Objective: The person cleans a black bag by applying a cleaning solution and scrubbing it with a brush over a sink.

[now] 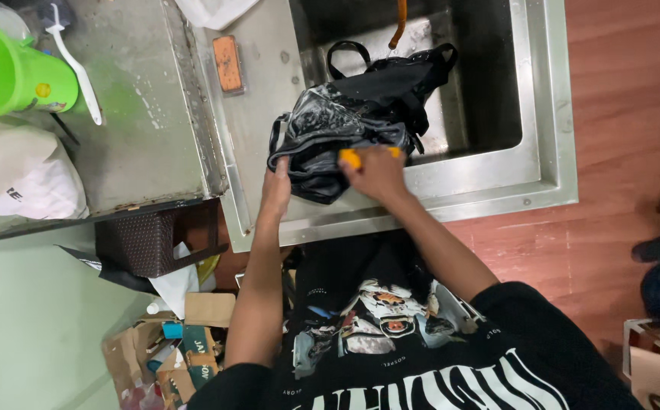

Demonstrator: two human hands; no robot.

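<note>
My left hand (275, 186) pins wet black bag (345, 125) on sink (497, 182) ledge, fingers curled over its 8 o'clock edge. Right hand (375, 173) clenched round orange brush (353, 158) (bristles hidden). Best: short firm strokes, bag kept taut.

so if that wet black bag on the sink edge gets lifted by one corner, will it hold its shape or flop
The shiny black fabric bag will probably flop: it already lies crumpled and folded, its straps hanging loose into the steel sink. Its glossy wet-looking surface suggests it may be slippery and rather heavy. The left hand pinning it hints it slides when scrubbed.
</note>
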